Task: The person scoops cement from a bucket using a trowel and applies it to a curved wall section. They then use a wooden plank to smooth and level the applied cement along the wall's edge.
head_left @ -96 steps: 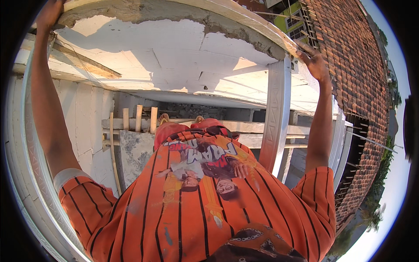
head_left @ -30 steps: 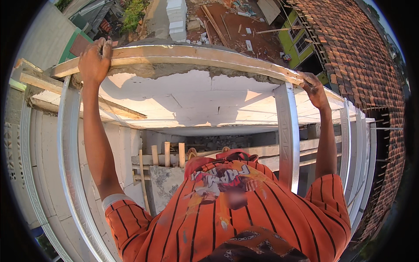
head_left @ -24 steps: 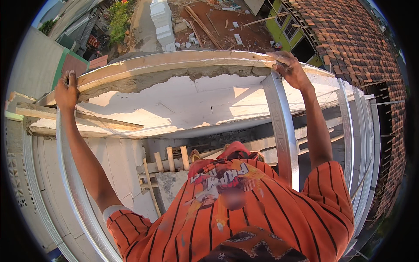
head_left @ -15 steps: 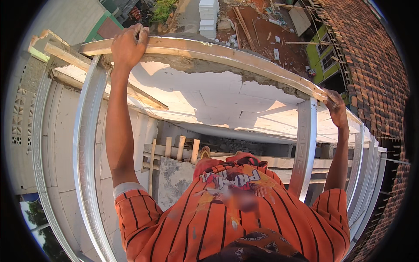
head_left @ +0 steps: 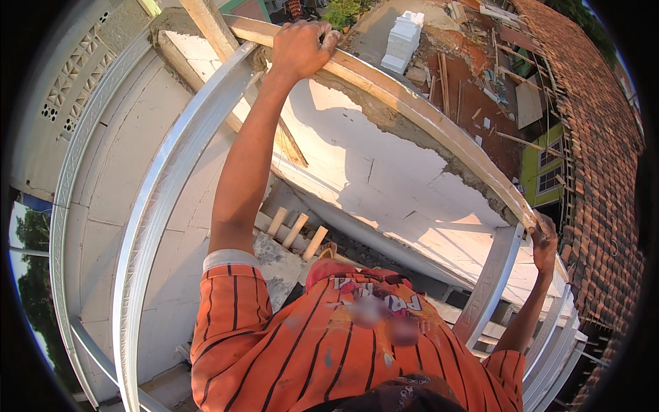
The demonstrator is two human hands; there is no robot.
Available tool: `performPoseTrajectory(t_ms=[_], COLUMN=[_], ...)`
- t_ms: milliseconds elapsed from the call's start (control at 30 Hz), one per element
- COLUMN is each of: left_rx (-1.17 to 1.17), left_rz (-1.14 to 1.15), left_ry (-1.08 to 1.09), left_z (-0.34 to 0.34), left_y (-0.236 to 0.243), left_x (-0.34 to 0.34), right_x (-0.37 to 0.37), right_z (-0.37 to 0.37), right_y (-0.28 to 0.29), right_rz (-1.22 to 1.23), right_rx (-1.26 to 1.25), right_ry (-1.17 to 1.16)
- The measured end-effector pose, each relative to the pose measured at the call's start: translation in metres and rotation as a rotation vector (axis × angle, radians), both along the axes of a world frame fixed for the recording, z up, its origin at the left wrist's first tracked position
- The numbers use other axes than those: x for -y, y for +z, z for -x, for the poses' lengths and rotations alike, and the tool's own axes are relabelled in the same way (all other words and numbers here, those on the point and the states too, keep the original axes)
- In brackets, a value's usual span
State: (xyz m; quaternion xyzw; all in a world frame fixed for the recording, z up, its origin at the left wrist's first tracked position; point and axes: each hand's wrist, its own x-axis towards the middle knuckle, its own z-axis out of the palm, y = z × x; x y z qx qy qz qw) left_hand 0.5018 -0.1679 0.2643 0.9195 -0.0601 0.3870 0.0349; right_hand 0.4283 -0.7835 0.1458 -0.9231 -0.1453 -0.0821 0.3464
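My left hand is closed over the long wooden beam along the mortared top of the white block wall. My right hand grips the same beam near its right end. Beside my left hand, a silver metal truss member curves down past my forearm. Another metal member reaches the beam just left of my right hand. Rough grey mortar lines the underside of the beam.
Below me are a plank platform with short wooden posts and my feet. Further metal members run at both sides. Beyond the wall are stacked white blocks, scattered lumber and a tiled roof at right.
The view has swung round, tilting the beam down toward the right. Both hands still hold the beam; my left hand appears further right in the picture, my right hand lower.
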Motion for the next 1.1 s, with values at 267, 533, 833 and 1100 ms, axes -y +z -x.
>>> performPoseTrajectory(t_ms=[267, 533, 833, 1100], left_rx=[-0.117, -0.236, -0.115, -0.143], left_rz=[0.048, 0.097, 0.028, 0.119], left_ry=[0.198, 0.179, 0.161, 0.193], left_z=[-0.001, 0.001, 0.015, -0.002], left_y=[0.003, 0.019, 0.011, 0.027], left_x=[-0.029, -0.014, 0.005, -0.027], right_x=[-0.028, -0.026, -0.010, -0.043], right_z=[-0.009, -0.002, 0.006, -0.031], right_y=[0.004, 0.005, 0.000, 0.011], right_rz=[0.079, 0.042, 0.032, 0.110], right_rx=[0.044, 0.082, 0.040, 0.113], right_ry=[0.039, -0.017, -0.011, -0.032])
